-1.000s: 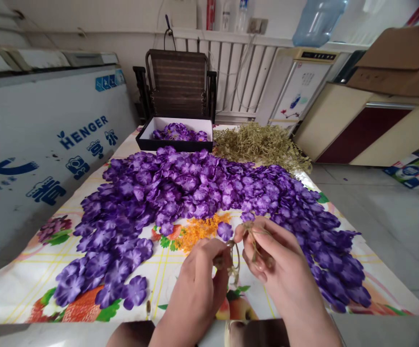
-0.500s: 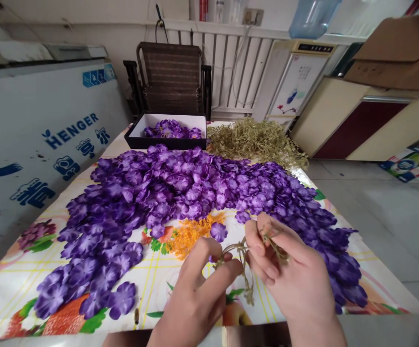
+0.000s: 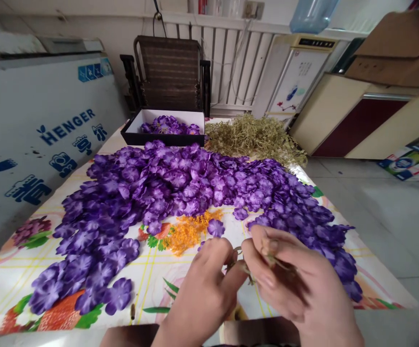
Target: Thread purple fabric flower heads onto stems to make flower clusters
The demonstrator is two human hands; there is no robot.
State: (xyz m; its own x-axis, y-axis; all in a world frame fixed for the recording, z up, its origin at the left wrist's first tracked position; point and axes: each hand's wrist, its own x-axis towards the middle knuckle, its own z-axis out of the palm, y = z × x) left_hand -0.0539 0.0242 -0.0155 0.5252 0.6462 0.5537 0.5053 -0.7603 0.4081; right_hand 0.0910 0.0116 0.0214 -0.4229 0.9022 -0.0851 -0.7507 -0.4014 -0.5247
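Observation:
My left hand is closed, thumb and forefinger pinching part of a thin green artificial flower stem. My right hand grips the same branching stem close beside it, fingers curled over most of it. Only short bits of stem show between the hands. Just beyond them lie a single purple fabric flower and a small heap of orange flower centres. A wide pile of purple fabric flowers curves around the hands on both sides.
At the table's far end stand a black box holding purple flowers and a heap of green stems. Behind is a dark folding chair. A white freezer flanks the left side; a cabinet stands at right.
My hands have drawn closer together, and the right has turned further over the stem. The stem's hanging end, visible before, is now mostly hidden. The view has shifted slightly.

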